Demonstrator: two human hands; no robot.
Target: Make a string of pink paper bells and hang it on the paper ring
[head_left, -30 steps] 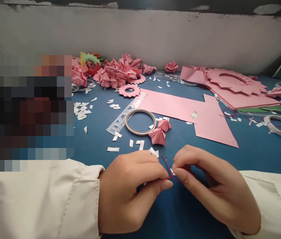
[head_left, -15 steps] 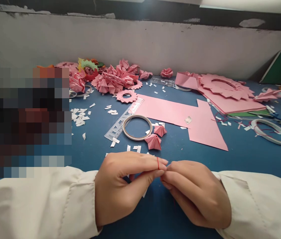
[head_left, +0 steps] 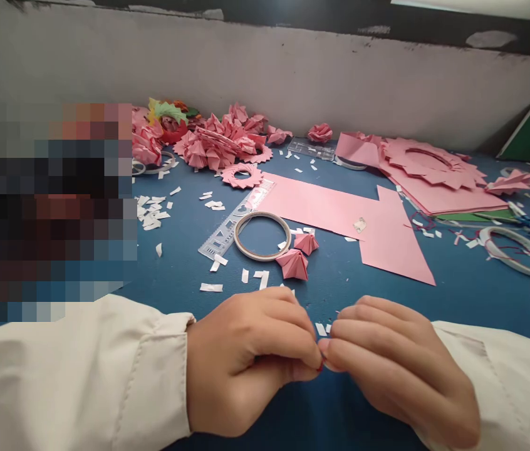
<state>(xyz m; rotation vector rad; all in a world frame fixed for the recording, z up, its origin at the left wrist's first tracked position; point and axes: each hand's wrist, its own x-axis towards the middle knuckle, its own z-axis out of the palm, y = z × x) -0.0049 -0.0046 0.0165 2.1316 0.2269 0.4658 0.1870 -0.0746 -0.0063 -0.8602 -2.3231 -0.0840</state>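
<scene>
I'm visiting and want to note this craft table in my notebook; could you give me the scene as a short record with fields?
Left hand: left hand pinching thin red thread; only a bit shows
Right hand: right hand, fingertips meeting the left's; grip on thread unclear
Just beyond: two small, pointed, folded pink paper pieces beside a round, pale tape roll
Further: clear plastic ruler, flat pink paper sheet
Back: heaped folded pink paper shapes
Scattered: white paper scraps
Surface: blue tabletop
</scene>
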